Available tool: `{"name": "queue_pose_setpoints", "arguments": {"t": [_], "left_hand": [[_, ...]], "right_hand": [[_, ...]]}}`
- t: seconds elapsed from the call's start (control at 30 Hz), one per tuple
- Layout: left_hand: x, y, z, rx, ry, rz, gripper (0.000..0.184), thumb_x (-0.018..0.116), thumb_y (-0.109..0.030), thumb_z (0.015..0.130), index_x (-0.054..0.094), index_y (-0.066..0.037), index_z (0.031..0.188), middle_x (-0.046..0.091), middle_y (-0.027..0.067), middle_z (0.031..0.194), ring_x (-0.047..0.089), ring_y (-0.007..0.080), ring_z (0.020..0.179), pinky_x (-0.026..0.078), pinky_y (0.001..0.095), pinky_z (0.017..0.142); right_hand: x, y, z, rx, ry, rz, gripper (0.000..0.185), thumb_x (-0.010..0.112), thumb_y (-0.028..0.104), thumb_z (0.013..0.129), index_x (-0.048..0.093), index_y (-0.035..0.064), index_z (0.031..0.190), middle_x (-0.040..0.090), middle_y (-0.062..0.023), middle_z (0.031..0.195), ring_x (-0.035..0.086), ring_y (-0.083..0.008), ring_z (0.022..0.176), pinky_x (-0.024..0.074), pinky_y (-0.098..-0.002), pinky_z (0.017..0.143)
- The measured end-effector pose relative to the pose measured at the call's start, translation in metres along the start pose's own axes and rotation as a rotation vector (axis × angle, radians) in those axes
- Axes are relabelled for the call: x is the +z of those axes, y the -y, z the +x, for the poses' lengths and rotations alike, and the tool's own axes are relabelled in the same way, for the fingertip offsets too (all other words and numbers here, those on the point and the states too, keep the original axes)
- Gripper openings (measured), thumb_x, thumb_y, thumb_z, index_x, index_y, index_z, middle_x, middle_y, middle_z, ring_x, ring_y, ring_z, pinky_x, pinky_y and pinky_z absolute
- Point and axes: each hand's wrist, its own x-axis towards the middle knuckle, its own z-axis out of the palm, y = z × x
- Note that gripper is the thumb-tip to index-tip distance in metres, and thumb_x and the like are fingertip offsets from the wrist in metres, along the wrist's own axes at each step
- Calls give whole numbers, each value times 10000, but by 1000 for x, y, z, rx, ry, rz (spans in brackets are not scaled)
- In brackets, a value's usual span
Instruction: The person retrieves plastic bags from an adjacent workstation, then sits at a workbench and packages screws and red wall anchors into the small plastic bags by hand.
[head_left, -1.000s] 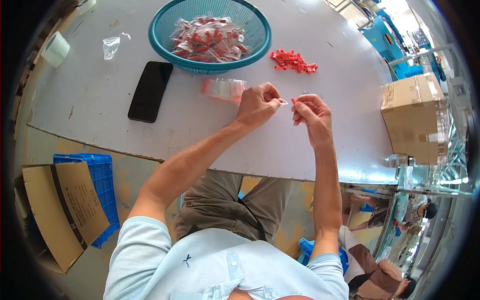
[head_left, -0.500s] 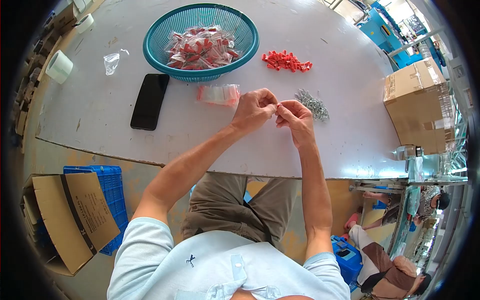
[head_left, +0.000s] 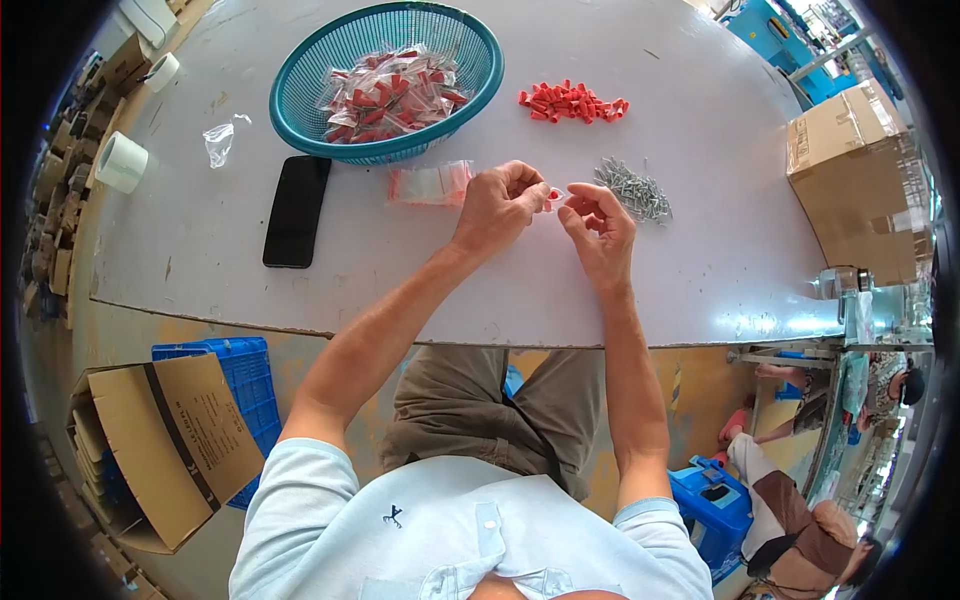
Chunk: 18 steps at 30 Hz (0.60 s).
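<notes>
My left hand (head_left: 497, 212) is closed on a small clear plastic bag (head_left: 553, 201) with something red inside it. The bag pokes out past the thumb and forefinger. Just right of it is my right hand (head_left: 603, 240), its thumb and fingers apart and nothing visible between them. Behind the right hand lies a pile of grey metal screws (head_left: 638, 190). Farther back sits a heap of small red plastic pieces (head_left: 573, 102). Beside my left hand is a stack of flat clear bags with red edges (head_left: 430, 184).
A teal basket (head_left: 290, 118) holds many filled bags. A black phone (head_left: 297, 212) lies left, with tape rolls (head_left: 121, 162) beyond. A cardboard box (head_left: 850, 170) stands at the right; an open carton (head_left: 170, 440) is below the table's left edge. Other people sit lower right.
My hands have moved apart from their fingertip contact. The small bag with red inside now shows at my left fingertips. The camera view has shifted slightly.
</notes>
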Motion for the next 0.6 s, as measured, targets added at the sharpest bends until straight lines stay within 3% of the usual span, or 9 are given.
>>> {"name": "queue_pose_setpoints", "arguments": {"t": [0.13, 0.3, 0.37, 0.43, 0.6], "left_hand": [[1, 10, 2, 27, 53, 40, 148, 677, -133, 1006, 705, 9, 977, 711, 41, 801, 613, 56, 657, 495, 214, 571], [-3, 6, 2, 8, 60, 148, 211, 669, -222, 1036, 719, -21, 998, 712, 24, 812, 603, 53, 677, 487, 216, 583], [-2, 4, 1, 110, -27, 125, 249, 669, -276, 1045, 723, -33, 1034, 724, 26, 888, 652, 76, 784, 530, 236, 684], [-1, 7, 1, 130, -50, 112, 259, 669, -286, 1045, 721, -32, 1054, 727, 32, 929, 670, 91, 845, 542, 253, 743], [1, 3, 0, 143, -39, 63, 225, 679, -246, 1036, 716, -34, 1101, 731, 56, 1016, 705, 128, 969, 565, 294, 855]], "right_hand": [[-4, -11, -1, -31, 86, -49, 98, 773, 98, 937, 747, 28, 999, 710, -33, 886, 656, -89, 705, 511, -244, 612], [-6, -9, -4, -16, 21, -17, 67, 762, 84, 947, 745, 26, 976, 698, -35, 850, 618, -87, 666, 501, -261, 600], [-6, -6, -4, -29, -25, 28, 61, 759, 80, 949, 743, 24, 967, 693, -35, 832, 603, -90, 655, 497, -268, 599], [-5, -4, -5, -143, 33, -307, 88, 754, 90, 959, 731, 6, 970, 669, -39, 806, 582, -96, 651, 487, -273, 603], [-4, 2, -4, -66, -26, -197, 103, 753, 93, 963, 723, -5, 960, 645, -37, 791, 568, -92, 657, 477, -271, 607]]}}
